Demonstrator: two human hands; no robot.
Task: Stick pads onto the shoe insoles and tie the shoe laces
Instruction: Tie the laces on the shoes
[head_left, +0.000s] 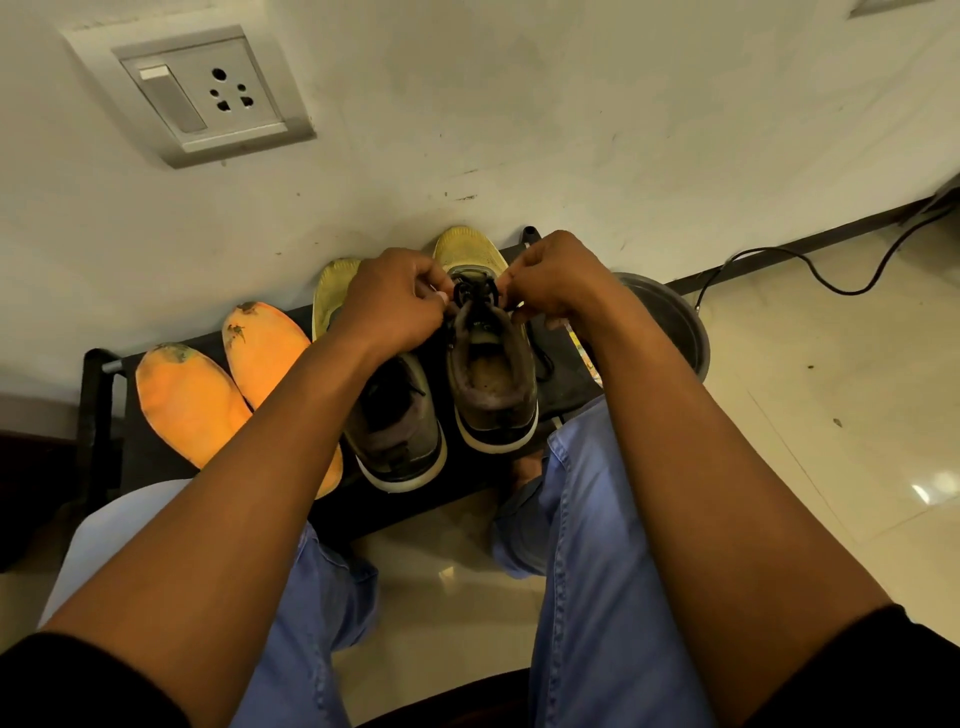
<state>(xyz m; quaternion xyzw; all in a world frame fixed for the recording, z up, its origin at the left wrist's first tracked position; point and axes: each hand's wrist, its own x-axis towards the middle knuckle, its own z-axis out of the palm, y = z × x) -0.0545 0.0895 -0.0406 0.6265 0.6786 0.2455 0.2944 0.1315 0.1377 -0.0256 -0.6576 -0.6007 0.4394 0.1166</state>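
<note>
Your left hand (395, 296) and right hand (550, 280) each pinch the limp, thin laces (474, 291) at frame centre; grip near the knot.

The two insoles (192, 400) were bright orange, each smudged dark green-black at the toe. Both shoes (491, 374) had yellow toes, grey-olive uppers and white soles edged in black, and the laces (470, 291) were black. They sat on a black rack (98, 395). The jeans (587, 545) were pale blue (the sleeves looked black). The wall (519, 104) was off-white and scuffed, the socket plate (192, 93) grey and white, the floor (831, 415) glossy cream tile, and the cable (810, 270) black.
</note>
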